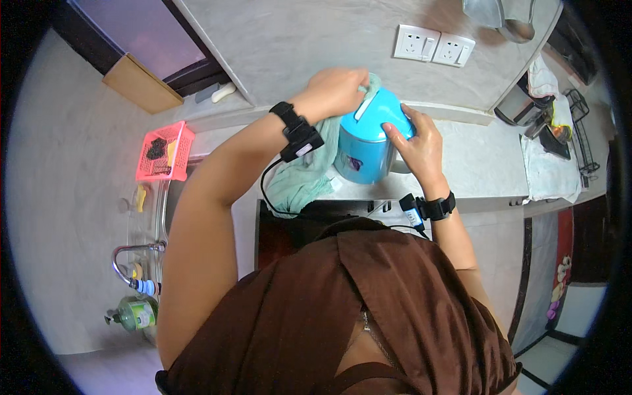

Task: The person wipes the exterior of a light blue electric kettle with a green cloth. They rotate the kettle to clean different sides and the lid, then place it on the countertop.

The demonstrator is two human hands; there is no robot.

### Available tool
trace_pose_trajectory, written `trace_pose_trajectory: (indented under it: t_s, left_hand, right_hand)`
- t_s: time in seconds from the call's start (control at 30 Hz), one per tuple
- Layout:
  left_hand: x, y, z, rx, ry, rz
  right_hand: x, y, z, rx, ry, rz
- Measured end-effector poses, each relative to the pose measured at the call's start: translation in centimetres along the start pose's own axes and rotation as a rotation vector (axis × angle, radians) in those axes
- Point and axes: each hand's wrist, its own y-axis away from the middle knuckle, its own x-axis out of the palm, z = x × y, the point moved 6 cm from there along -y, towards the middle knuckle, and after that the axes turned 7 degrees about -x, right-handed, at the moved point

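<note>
A bright blue lidded container (363, 155) stands on the pale counter, tilted in this view, with a small dark sticker on its side. On top sits its glossy blue domed lid (382, 116), which has a white strip handle. My left hand (338, 94) grips a pale green cloth (303, 175) against the lid's far left edge, near the handle. From there the cloth hangs down beside the container and spreads onto the counter. My right hand (422, 140) holds the lid's right side, thumb on top and fingers around the rim.
Left are a pink plastic basket (183, 153), a sink faucet (121, 256) and a green pump bottle (136, 314). Wall sockets (416, 43) and hanging ladles (518, 30) are above. A kettle-like appliance (516, 106) and a white cloth (550, 170) lie right. Cables run from both wrist straps.
</note>
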Motion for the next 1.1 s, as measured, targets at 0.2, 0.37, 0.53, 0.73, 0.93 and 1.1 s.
trace_pose_trajectory:
  t_s: [0.2,0.37,0.53,0.73,0.93,1.1]
  left_hand:
    - [0.2,-1.3,9.3,-0.277,0.274,-0.391]
    - [-0.3,0.3,8.0,-0.154,0.517,-0.309]
    - [1.2,4.6,2.6,-0.149,0.299,-0.349]
    - [1.4,6.6,1.7,-0.083,0.273,-0.325]
    - [0.2,4.7,2.5,-0.039,0.185,-0.240]
    - [-0.1,3.3,2.5,0.056,0.048,-0.145]
  right_hand:
    - [0.6,0.0,0.7,-0.001,0.036,-0.052]
    - [0.3,0.0,0.5,0.037,0.054,-0.063]
    - [0.2,0.1,0.9,0.008,0.062,-0.074]
    - [0.4,0.2,0.4,-0.011,0.062,-0.060]
    - [0.3,0.0,0.4,-0.018,0.064,-0.093]
    - [0.6,0.0,0.6,-0.007,0.053,-0.058]
